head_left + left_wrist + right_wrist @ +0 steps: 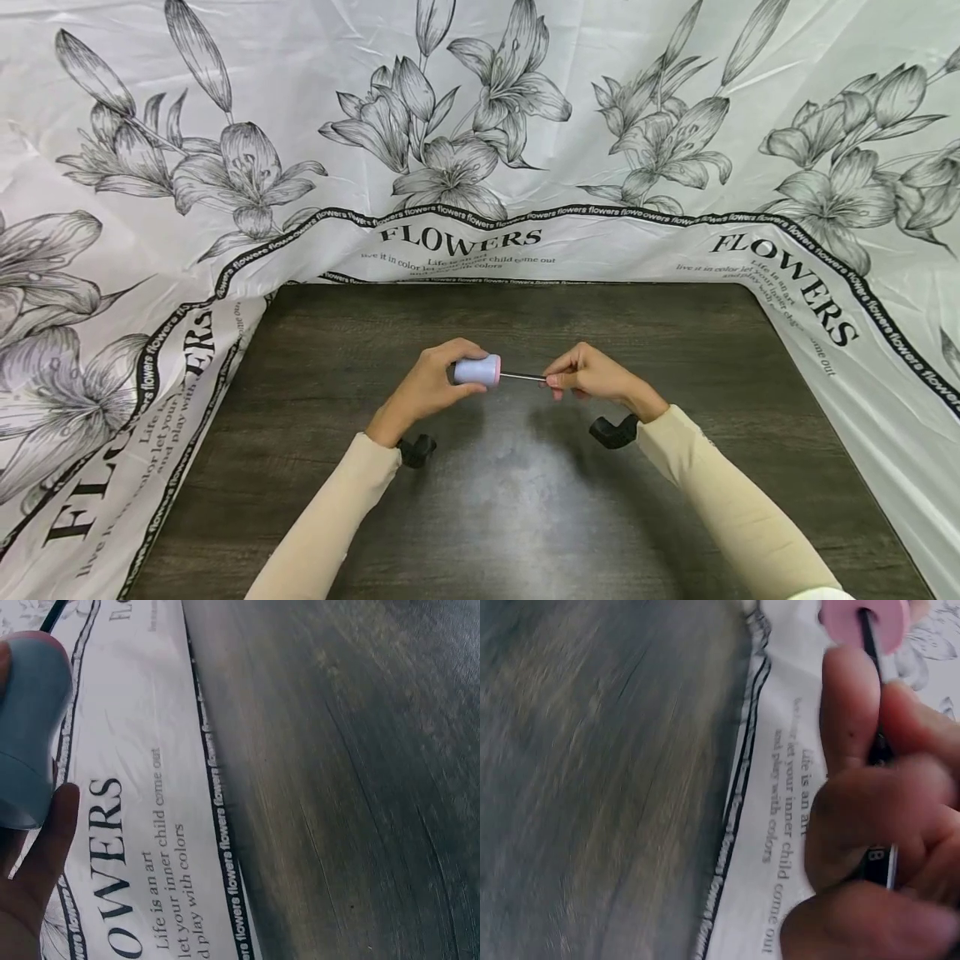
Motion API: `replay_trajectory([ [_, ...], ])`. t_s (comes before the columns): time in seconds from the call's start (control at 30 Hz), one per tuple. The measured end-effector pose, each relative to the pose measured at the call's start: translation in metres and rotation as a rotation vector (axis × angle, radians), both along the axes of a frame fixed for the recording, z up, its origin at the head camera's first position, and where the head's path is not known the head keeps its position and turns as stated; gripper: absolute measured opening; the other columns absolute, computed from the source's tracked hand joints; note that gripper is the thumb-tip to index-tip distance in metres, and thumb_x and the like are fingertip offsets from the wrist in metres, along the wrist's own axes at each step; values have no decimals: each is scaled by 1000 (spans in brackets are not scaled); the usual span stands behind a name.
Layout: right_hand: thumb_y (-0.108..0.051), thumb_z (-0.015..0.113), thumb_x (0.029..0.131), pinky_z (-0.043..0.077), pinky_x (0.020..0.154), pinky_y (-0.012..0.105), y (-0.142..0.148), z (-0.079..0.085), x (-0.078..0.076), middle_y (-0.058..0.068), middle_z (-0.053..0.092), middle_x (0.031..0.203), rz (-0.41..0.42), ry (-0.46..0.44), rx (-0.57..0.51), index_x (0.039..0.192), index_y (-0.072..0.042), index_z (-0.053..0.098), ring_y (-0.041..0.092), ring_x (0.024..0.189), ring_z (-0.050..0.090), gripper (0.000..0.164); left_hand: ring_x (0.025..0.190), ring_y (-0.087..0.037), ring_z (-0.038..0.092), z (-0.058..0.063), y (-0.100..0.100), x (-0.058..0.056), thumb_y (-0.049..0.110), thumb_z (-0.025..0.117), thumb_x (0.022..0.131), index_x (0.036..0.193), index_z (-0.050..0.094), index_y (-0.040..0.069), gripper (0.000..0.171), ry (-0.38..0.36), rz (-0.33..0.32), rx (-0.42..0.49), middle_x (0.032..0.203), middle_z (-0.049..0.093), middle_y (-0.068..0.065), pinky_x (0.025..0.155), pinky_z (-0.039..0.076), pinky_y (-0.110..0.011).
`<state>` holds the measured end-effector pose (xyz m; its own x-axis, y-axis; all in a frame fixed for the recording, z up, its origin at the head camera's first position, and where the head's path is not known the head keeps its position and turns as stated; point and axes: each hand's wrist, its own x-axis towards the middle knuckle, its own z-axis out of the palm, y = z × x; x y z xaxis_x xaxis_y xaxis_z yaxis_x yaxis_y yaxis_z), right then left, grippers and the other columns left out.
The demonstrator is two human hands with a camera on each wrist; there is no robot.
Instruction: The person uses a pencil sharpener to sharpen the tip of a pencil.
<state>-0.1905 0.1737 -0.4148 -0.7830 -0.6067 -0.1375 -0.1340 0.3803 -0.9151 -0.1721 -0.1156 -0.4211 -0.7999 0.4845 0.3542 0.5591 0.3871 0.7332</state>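
Beyond the fingers [851,705] hangs white flower-printed cloth [300,83]; beneath them, a dark wood-grain table [540,500]. The left hand [429,379] grips a pale-blue, pink-ended cylinder [476,372]; the right hand [596,375] pinches a slim black pencil [522,377] (one end inside the cylinder).

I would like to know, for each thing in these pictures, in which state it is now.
Pencil sharpener: gripped sideways in the left hand, above the table.
Pencil: one end inserted in the pencil sharpener, pinched by the right hand.
Flower-printed cloth: creased.
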Motion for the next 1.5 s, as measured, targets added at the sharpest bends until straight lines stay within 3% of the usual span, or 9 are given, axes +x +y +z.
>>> replay_trajectory([
  [0.13,-11,62,93,41,46,27,-2,-5,0,15,72,84,-36,124,26,109,5,69,11,46,49,24,89,-20,64,2,0,-1,13,83,73,111,66,8,41,27,52,-14,110,66,-9,71,53,-32],
  [0.33,-10,74,81,41,53,22,-9,-11,10,10,73,98,-140,670,121,107,-7,72,7,60,60,26,75,-16,61,0,-4,-5,23,75,83,115,66,8,36,-254,144,44,102,67,-15,63,51,-29],
  [0.6,-8,76,79,46,51,25,-16,-20,11,4,73,90,-176,1312,149,100,-8,73,13,64,65,21,66,-14,63,5,-9,-15,22,59,95,108,63,-9,33,-693,87,226,85,61,-14,60,54,-30],
  [0.77,-12,58,96,42,52,26,-17,-21,10,4,73,91,-176,1553,192,101,-6,73,17,70,66,18,65,-13,66,7,-12,-15,26,51,98,119,54,-15,46,-941,31,305,89,57,-10,59,52,-22],
  [0.9,-12,49,100,39,51,25,-17,-23,11,2,73,89,-184,1646,195,100,-7,75,15,65,62,26,67,-13,66,9,-13,-14,27,52,98,122,51,-16,49,-981,-5,303,92,57,-11,60,52,-20],
  [1.0,-12,49,100,38,48,23,-17,-26,11,1,73,85,-187,1612,162,99,-7,75,14,58,58,26,72,-17,65,10,-12,-14,22,56,96,118,55,-13,42,-909,-3,280,94,57,-13,62,53,-24],
  [1.13,-9,60,94,39,44,21,-16,-33,13,3,72,78,-151,1367,110,97,-5,74,10,52,56,15,78,-20,59,10,-7,-13,14,69,88,114,61,-4,33,-628,40,119,99,59,-18,66,52,-32],
  [1.4,-4,61,91,29,42,20,-8,-17,7,18,72,79,-69,324,10,104,7,71,1,44,46,19,97,-28,62,2,7,-1,5,81,74,107,60,6,40,-69,80,-127,113,63,-14,78,53,-38],
  [1.5,-5,58,94,27,43,23,-4,-14,2,23,71,81,-45,107,-8,106,10,68,3,41,36,22,107,-30,61,-4,11,3,3,81,72,108,60,2,42,95,70,-139,115,62,-14,85,53,-40],
])
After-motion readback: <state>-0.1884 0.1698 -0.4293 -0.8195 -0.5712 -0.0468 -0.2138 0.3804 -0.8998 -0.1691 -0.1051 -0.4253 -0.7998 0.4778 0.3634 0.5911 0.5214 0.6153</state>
